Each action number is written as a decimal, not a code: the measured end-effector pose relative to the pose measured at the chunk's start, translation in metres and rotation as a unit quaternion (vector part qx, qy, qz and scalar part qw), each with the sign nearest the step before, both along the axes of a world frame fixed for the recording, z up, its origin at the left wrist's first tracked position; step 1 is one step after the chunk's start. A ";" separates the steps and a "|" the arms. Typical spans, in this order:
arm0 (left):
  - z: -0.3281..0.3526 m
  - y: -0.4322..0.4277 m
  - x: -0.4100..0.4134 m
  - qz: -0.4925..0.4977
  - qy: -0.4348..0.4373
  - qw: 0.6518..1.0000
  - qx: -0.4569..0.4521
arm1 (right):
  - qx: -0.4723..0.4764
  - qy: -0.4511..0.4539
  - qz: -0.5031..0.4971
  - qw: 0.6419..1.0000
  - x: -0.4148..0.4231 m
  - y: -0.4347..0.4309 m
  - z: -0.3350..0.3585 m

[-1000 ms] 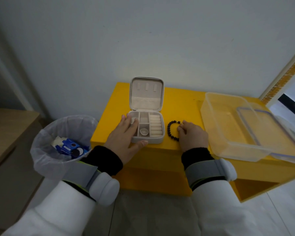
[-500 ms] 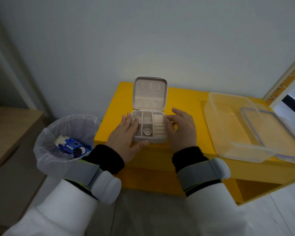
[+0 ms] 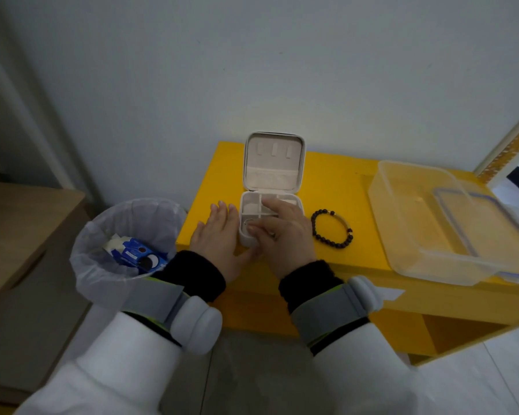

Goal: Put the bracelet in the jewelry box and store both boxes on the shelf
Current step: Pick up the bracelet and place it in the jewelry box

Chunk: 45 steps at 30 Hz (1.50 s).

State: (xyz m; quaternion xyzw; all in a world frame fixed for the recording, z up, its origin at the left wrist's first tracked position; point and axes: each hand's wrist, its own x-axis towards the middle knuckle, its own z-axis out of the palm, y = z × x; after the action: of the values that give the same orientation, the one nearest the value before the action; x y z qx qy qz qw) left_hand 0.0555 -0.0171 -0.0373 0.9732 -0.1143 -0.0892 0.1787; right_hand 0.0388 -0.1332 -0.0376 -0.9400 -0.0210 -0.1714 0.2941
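Observation:
The beige jewelry box [image 3: 274, 163] stands open on the yellow shelf unit [image 3: 342, 184], lid upright, its tray split into compartments. My right hand [image 3: 285, 235] lies over the tray with its fingers spread into the compartments, hiding most of them. My left hand [image 3: 219, 235] rests flat on the shelf top against the box's left side, thumb by its front edge. The dark beaded bracelet [image 3: 314, 230] lies loose on the shelf top just right of the box, touched by neither hand. A clear plastic box [image 3: 414, 169] sits at the right.
The plastic box's blue-rimmed lid [image 3: 480, 223] leans on it at the right. A lined waste bin [image 3: 81, 253] with blue packaging stands left of the shelf unit, and a wooden cabinet [image 3: 18, 223] beyond it. An open cubby [image 3: 462, 330] shows under the shelf top.
My right hand left the bracelet and moved left over the jewelry box tray. The bracelet stays on the shelf top. My left hand slid off the tray to the box's side.

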 end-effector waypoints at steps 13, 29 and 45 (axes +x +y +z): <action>0.017 0.005 0.002 -0.024 -0.039 0.990 -0.135 | 0.095 0.000 -0.162 0.982 0.000 -0.054 0.010; 0.013 -0.072 -0.014 -0.183 -0.168 0.966 -0.067 | 0.069 0.100 -0.131 0.984 -0.027 -0.101 -0.001; -0.008 -0.098 -0.012 -0.184 -0.149 0.967 0.093 | 0.062 0.124 -0.056 0.989 -0.025 -0.101 0.000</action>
State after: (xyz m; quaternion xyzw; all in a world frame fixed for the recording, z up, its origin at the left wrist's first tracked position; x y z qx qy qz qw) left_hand 0.0432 -0.1148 -0.0448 0.9500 -0.3081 0.0150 0.0490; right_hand 0.0141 -0.2338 -0.0377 -0.9338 0.0789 -0.0703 0.3419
